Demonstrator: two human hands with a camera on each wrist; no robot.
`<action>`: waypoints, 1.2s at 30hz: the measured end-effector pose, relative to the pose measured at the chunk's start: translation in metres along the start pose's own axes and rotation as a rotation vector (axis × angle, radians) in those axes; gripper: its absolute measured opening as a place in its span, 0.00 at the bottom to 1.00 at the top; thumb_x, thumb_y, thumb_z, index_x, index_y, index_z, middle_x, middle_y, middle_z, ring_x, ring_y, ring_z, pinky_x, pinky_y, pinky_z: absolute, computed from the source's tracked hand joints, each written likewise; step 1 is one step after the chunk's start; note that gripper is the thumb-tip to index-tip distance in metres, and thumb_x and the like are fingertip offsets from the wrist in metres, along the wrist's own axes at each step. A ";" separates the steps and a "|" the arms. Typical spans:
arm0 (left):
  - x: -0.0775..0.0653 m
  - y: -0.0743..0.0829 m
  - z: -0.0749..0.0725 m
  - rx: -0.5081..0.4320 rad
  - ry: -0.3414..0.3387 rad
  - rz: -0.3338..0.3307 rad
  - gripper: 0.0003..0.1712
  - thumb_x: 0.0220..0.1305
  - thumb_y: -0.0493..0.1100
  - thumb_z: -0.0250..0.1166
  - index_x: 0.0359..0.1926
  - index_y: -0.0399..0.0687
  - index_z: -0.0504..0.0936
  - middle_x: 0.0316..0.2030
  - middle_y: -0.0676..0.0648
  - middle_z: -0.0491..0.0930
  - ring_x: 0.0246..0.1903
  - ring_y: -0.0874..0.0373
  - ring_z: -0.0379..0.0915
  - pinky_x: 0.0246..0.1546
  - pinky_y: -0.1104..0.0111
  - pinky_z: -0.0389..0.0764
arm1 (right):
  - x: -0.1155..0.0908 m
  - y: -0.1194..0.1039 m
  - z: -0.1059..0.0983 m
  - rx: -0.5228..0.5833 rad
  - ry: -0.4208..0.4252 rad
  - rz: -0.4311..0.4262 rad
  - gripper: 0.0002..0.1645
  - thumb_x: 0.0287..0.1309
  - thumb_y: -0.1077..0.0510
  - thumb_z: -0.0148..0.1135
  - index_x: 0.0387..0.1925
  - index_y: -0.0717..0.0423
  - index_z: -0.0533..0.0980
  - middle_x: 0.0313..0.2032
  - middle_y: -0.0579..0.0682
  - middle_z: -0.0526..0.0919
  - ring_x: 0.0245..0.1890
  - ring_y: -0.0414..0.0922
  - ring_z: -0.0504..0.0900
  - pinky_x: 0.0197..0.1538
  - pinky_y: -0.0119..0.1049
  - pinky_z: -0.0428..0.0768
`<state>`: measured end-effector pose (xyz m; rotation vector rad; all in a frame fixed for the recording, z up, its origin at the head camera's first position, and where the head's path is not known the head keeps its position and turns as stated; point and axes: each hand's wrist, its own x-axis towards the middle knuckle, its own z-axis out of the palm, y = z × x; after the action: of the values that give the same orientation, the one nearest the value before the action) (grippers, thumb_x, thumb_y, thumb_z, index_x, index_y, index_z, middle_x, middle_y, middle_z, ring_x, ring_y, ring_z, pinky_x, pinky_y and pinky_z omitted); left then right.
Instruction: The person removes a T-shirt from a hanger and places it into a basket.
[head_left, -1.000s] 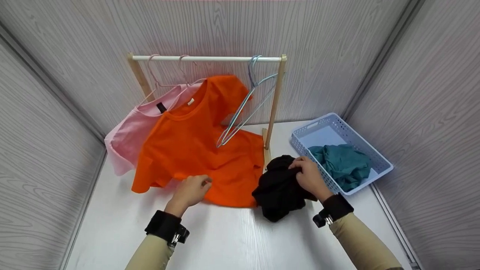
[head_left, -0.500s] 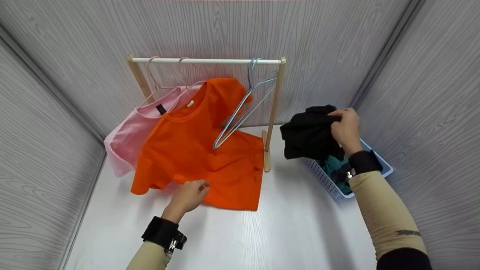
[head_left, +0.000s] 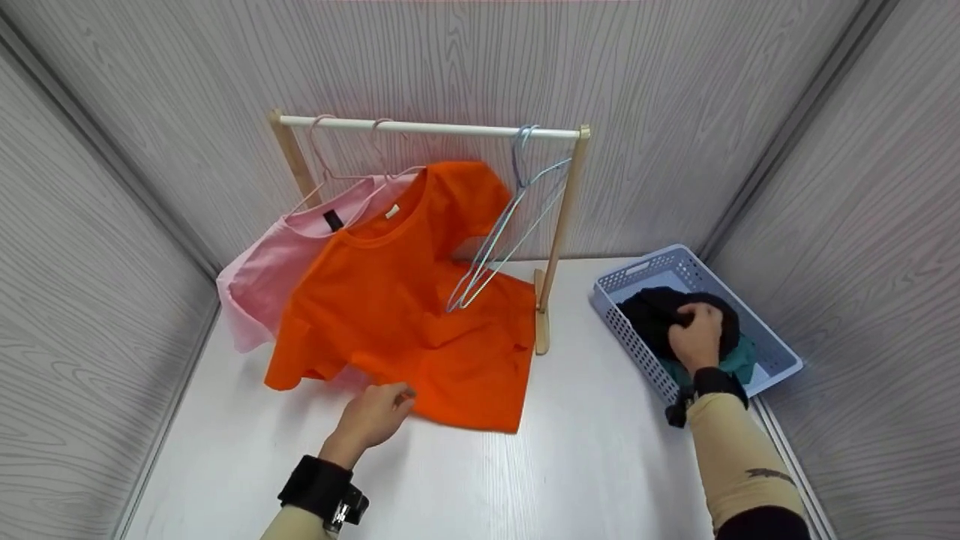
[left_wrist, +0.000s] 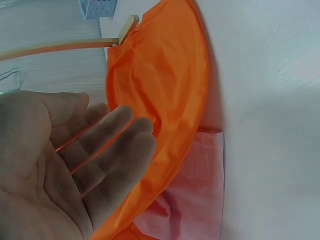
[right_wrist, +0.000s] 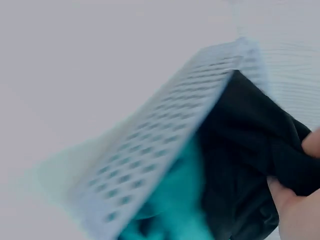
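Observation:
In the head view my right hand (head_left: 697, 334) pinches a bunched black garment (head_left: 651, 311) inside the blue basket (head_left: 630, 345). The right wrist view shows thumb and finger holding a fold of the black cloth (right_wrist: 245, 150). Beneath it lies a teal garment (head_left: 742, 360), partly covered. My left hand (head_left: 373, 412) hovers by the lower hem of an orange T-shirt (head_left: 375, 300), holding nothing. Its fingers look relaxed and slightly bent in the left wrist view. The orange shirt hangs on the rack, its lower part spread over the table.
A rack with a white bar (head_left: 450, 129) and wooden posts (head_left: 564, 217) stands at the back. A pink shirt (head_left: 262, 277) hangs behind the orange one. Bare blue hangers (head_left: 491, 255) hang near the right post. Wood-grain walls (head_left: 675, 112) enclose the white table (head_left: 480, 487).
My right hand has lifted the black garment off the table, carried it right and lowered it into the basket over the teal one. My left hand has shifted slightly down.

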<state>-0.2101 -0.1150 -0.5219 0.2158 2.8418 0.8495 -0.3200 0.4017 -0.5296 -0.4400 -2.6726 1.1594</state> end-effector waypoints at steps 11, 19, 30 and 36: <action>-0.004 -0.001 0.006 -0.007 0.002 0.019 0.11 0.65 0.41 0.59 0.45 0.48 0.85 0.37 0.49 0.86 0.37 0.53 0.80 0.42 0.57 0.79 | -0.030 0.029 0.021 -0.321 -0.377 -0.044 0.30 0.65 0.61 0.40 0.65 0.74 0.61 0.70 0.75 0.46 0.66 0.76 0.52 0.66 0.68 0.58; 0.002 0.004 0.000 0.004 -0.024 0.000 0.13 0.67 0.44 0.59 0.48 0.47 0.84 0.40 0.48 0.85 0.40 0.52 0.81 0.43 0.55 0.80 | -0.043 0.026 0.034 -0.257 -0.368 -0.027 0.30 0.66 0.60 0.41 0.66 0.72 0.62 0.71 0.75 0.46 0.67 0.76 0.51 0.66 0.68 0.58; 0.024 0.017 -0.035 0.052 -0.044 -0.038 0.15 0.69 0.48 0.58 0.52 0.51 0.82 0.43 0.47 0.85 0.42 0.52 0.80 0.47 0.55 0.80 | -0.055 -0.017 0.016 -0.430 -0.266 -0.132 0.25 0.58 0.62 0.49 0.56 0.65 0.75 0.63 0.70 0.67 0.60 0.70 0.65 0.53 0.67 0.72; 0.034 0.024 -0.088 0.119 -0.018 0.006 0.17 0.71 0.49 0.57 0.55 0.50 0.80 0.48 0.45 0.84 0.47 0.47 0.80 0.52 0.50 0.77 | -0.061 -0.044 0.018 -0.411 -0.306 -0.205 0.21 0.61 0.61 0.52 0.54 0.61 0.79 0.57 0.66 0.76 0.54 0.63 0.75 0.52 0.61 0.76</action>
<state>-0.2587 -0.1354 -0.4401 0.2459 2.8781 0.6770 -0.2771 0.3399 -0.5133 -0.0399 -3.1386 0.6621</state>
